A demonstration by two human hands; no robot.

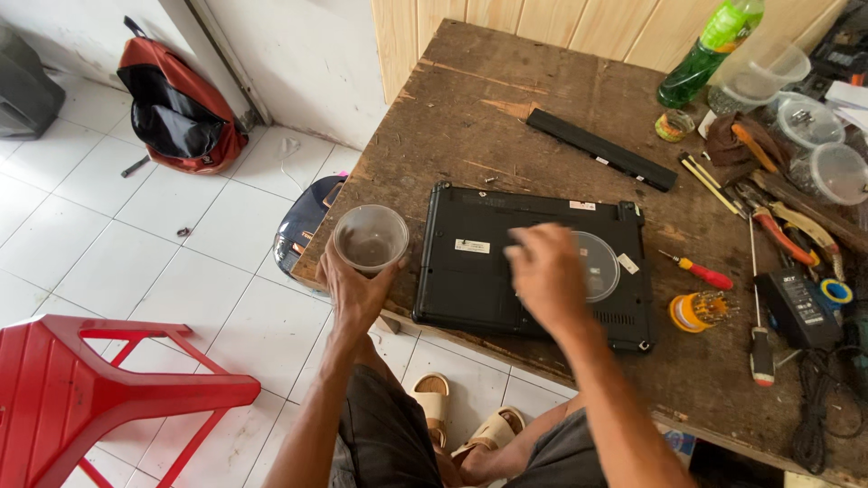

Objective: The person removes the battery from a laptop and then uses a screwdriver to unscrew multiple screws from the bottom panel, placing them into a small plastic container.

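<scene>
A: Left hand, middle of the frame, fingers wrapped round a clear round plastic cup, clamped from below and behind. Cup upright, mouth up, held off the left edge of the wooden table.

B: And the right hand?

A: Just right of centre, blurred, hovering over a black laptop lying bottom-up on the table. Fingers curled downward and loosely apart; can't tell whether touching the laptop or gripping anything.

B: Anything under that hand?

A: Clear round lid resting on the laptop's underside, partly hidden by the hand's right side.

B: Rest of the table?

A: Long black battery pack lying apart, above the laptop. Red-handled screwdriver just right of the laptop, orange bit holder below it. Black power adapter further right. Green bottle at the upper right, near several clear containers.

B: And the floor?

A: Red plastic stool at lower left, red and black backpack at upper left against the wall, white tiles throughout.
</scene>
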